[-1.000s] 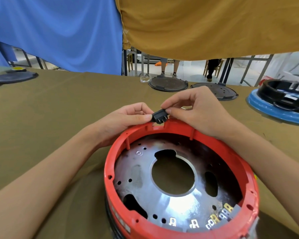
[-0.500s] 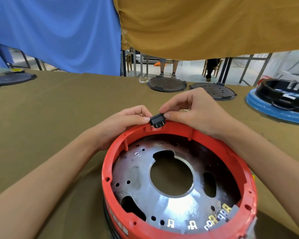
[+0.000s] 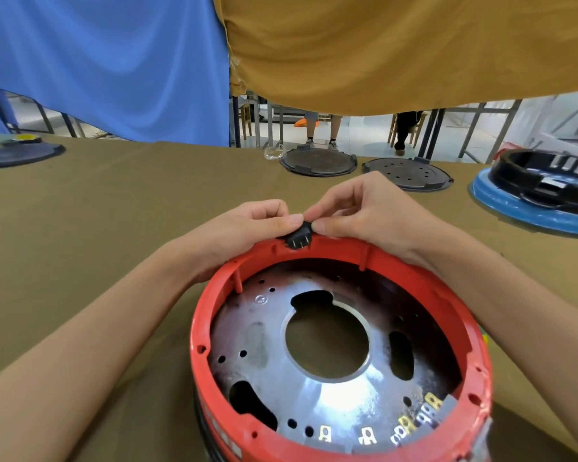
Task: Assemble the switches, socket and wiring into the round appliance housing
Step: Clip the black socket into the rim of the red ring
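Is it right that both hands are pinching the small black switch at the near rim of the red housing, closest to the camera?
Not quite. The head view shows the left hand and right hand pinching the black switch at the far rim of the red housing, away from the camera, not the near rim.

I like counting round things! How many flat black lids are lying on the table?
3: one lid at the far left, two side by side at the far edge, left lid and right lid. Others may lie out of view.
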Motion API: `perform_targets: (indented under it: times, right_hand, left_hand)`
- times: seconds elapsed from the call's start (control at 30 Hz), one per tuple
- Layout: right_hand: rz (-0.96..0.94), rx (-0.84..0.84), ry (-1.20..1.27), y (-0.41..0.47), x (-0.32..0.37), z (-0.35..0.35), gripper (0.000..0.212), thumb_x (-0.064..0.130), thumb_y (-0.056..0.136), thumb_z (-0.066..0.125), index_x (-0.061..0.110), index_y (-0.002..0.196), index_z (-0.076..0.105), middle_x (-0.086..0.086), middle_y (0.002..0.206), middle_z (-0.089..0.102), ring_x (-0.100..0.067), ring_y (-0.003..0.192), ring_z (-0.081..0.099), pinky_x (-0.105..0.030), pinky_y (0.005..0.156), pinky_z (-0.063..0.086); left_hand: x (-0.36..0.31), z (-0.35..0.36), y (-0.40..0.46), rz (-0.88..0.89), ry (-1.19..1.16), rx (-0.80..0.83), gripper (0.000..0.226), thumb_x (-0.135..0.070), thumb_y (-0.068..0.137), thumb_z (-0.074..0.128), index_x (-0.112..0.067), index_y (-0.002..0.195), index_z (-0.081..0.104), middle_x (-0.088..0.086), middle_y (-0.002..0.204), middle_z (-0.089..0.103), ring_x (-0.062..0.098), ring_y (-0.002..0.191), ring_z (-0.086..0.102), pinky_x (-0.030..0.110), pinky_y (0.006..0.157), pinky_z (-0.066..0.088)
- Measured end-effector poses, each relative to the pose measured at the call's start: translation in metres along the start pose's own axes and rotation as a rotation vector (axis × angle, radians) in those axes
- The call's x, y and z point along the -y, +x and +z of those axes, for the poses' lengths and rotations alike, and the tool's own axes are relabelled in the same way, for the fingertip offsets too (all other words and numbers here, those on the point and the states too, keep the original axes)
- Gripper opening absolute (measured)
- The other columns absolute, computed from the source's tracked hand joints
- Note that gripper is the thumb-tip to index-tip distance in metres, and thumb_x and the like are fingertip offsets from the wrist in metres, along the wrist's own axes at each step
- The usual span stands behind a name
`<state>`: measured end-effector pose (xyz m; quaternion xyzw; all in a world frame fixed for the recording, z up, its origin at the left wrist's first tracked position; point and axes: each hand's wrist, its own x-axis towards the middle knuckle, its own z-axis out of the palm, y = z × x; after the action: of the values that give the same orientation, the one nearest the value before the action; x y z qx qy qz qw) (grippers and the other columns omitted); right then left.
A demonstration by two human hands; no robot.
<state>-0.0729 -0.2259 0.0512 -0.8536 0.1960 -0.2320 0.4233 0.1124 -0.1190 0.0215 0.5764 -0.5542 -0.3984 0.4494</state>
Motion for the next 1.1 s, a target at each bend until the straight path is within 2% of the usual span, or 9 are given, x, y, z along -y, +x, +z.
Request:
perform_targets:
  times: [0.13, 0.2, 0.37, 0.47, 0.63, 0.77, 0.9, 1.0, 1.1]
  right_hand:
    - [0.177, 0.0, 0.251, 0.001, -0.003, -0.002, 0.014, 0.007, 0.09, 0.068, 0.013, 0.094, 0.08, -0.009, 0.091, 0.077, -0.017, 0.083, 0.071, -0.034, 0.087, 0.057]
    - [0.22, 0.017, 0.25, 0.002, -0.004, -0.002, 0.015, 0.009, 0.091, 0.066, 0.015, 0.093, 0.08, -0.009, 0.093, 0.077, -0.018, 0.084, 0.07, -0.041, 0.089, 0.057]
    - [0.219, 0.045, 0.197, 0.001, -0.004, -0.001, 0.013, 0.013, 0.091, 0.068, 0.018, 0.089, 0.08, -0.007, 0.089, 0.077, -0.013, 0.076, 0.069, -0.033, 0.079, 0.058]
    - [0.2, 0.038, 0.139, 0.002, -0.004, -0.001, 0.01, 0.016, 0.09, 0.07, 0.02, 0.09, 0.08, -0.001, 0.085, 0.077, -0.01, 0.077, 0.07, -0.028, 0.077, 0.055]
    - [0.183, 0.038, 0.132, 0.0, -0.004, -0.001, 0.01, 0.016, 0.09, 0.071, 0.017, 0.094, 0.08, -0.007, 0.09, 0.077, -0.016, 0.08, 0.07, -0.035, 0.089, 0.056]
    - [0.153, 0.043, 0.077, -0.001, -0.004, -0.001, 0.009, 0.013, 0.087, 0.073, 0.016, 0.093, 0.08, -0.01, 0.087, 0.076, -0.013, 0.073, 0.067, -0.028, 0.079, 0.056]
    - [0.168, 0.047, 0.079, 0.001, -0.004, -0.001, 0.009, 0.012, 0.086, 0.074, 0.015, 0.092, 0.08, -0.005, 0.081, 0.076, -0.008, 0.069, 0.067, -0.02, 0.073, 0.054]
    - [0.188, 0.041, 0.111, 0.003, -0.004, 0.0, 0.008, 0.016, 0.088, 0.073, 0.015, 0.091, 0.08, -0.002, 0.082, 0.076, -0.008, 0.073, 0.067, -0.021, 0.075, 0.053]
    - [0.186, 0.048, 0.076, 0.003, -0.004, 0.0, 0.007, 0.019, 0.088, 0.073, 0.017, 0.091, 0.08, 0.001, 0.08, 0.076, -0.005, 0.071, 0.066, -0.022, 0.077, 0.051]
  left_hand:
    - [0.001, -0.001, 0.004, -0.046, -0.11, 0.057, 0.03, -0.039, 0.083, 0.07, -0.024, 0.066, 0.049, -0.003, 0.063, 0.049, 0.01, 0.052, 0.042, 0.019, 0.049, 0.039]
    - [0.0, 0.0, 0.007, -0.064, -0.166, 0.059, 0.031, -0.033, 0.082, 0.07, -0.024, 0.065, 0.046, -0.001, 0.063, 0.045, 0.012, 0.053, 0.04, 0.023, 0.051, 0.037]
    - [-0.001, 0.003, 0.01, -0.099, -0.243, 0.045, 0.038, -0.032, 0.068, 0.076, -0.023, 0.066, 0.04, 0.003, 0.066, 0.037, 0.016, 0.057, 0.033, 0.032, 0.055, 0.028]
    - [0.002, 0.005, 0.011, -0.057, -0.219, 0.011, 0.034, -0.03, 0.076, 0.073, -0.023, 0.065, 0.04, 0.0, 0.063, 0.041, 0.013, 0.053, 0.038, 0.026, 0.052, 0.035]
    - [0.003, 0.009, 0.01, -0.012, -0.092, -0.059, 0.035, -0.033, 0.082, 0.065, -0.025, 0.061, 0.039, -0.008, 0.057, 0.038, 0.006, 0.049, 0.035, 0.018, 0.046, 0.034]
    - [0.001, 0.008, 0.011, -0.011, -0.056, -0.027, 0.036, -0.03, 0.082, 0.067, -0.024, 0.062, 0.038, -0.009, 0.056, 0.039, 0.005, 0.047, 0.035, 0.015, 0.044, 0.035]
    - [0.004, 0.006, 0.01, -0.062, -0.126, 0.046, 0.026, -0.03, 0.081, 0.066, -0.024, 0.065, 0.047, -0.007, 0.058, 0.048, 0.005, 0.048, 0.044, 0.015, 0.046, 0.041]
    - [0.005, 0.005, 0.011, -0.113, -0.202, 0.057, 0.015, -0.029, 0.078, 0.069, -0.023, 0.072, 0.057, -0.002, 0.067, 0.059, 0.008, 0.055, 0.054, 0.02, 0.052, 0.049]
    - [0.001, 0.004, 0.014, -0.211, -0.272, 0.088, 0.012, -0.024, 0.075, 0.07, -0.022, 0.075, 0.058, 0.003, 0.071, 0.059, 0.013, 0.059, 0.055, 0.026, 0.058, 0.052]
